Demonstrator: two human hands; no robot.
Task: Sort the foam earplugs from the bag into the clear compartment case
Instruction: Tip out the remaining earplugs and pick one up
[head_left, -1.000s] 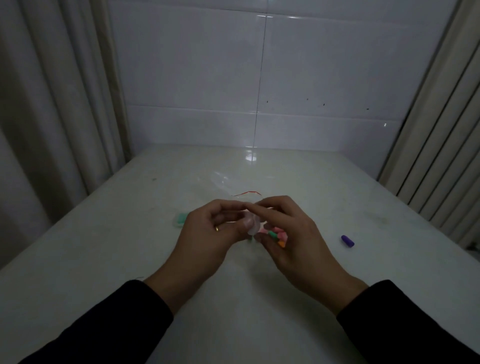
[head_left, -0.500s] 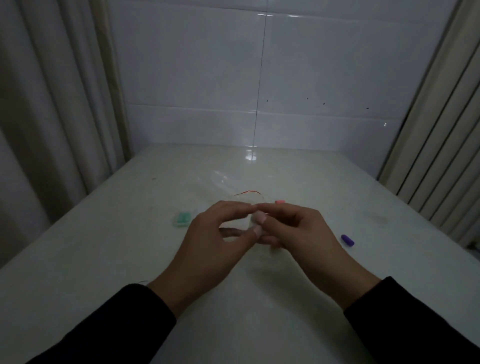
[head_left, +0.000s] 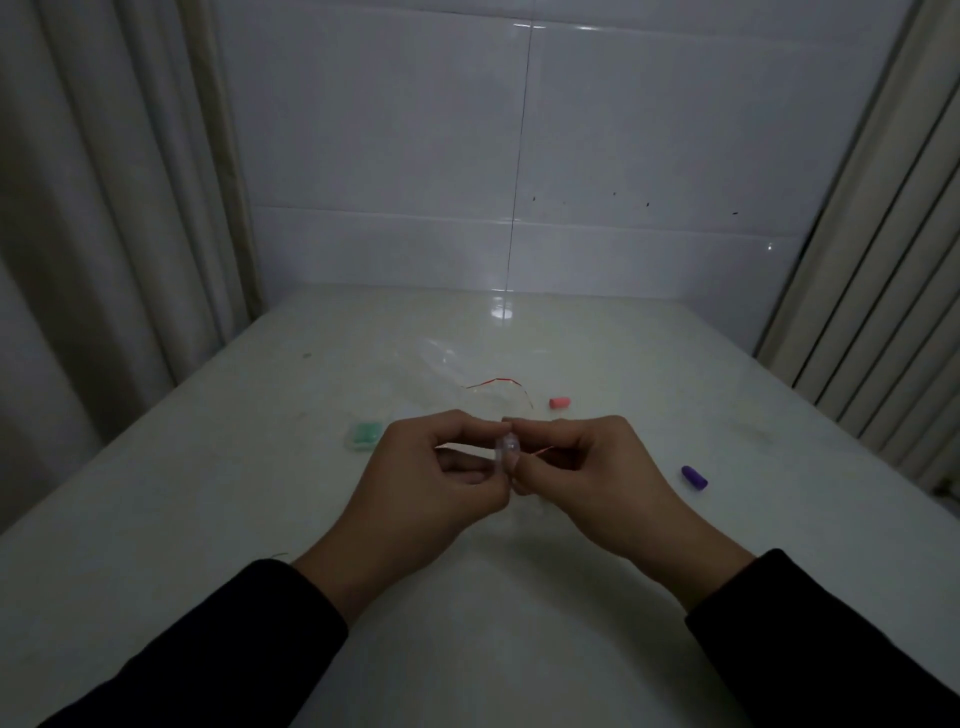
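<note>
earplugs lie loose on the table (head_left: 519, 597): a pink earplug (head_left: 559, 402) beyond the hands and a purple earplug (head_left: 694, 477) off to the right, both apart from any container.

head view: the left hand (head_left: 436, 483) and the right hand (head_left: 587, 478) meet at table centre, fingers curled, each pinching one side of a small clear plastic piece (head_left: 506, 453). a red-edged strip shows at the right fingers, so this is probably the bag, held from both sides to pull it open; whether plugs remain inside cannot be told. a green case (head_left: 366, 434) rests left of the hands, within reach. a crumpled clear wrapper (head_left: 457, 371) with a red strip lies behind.
</note>
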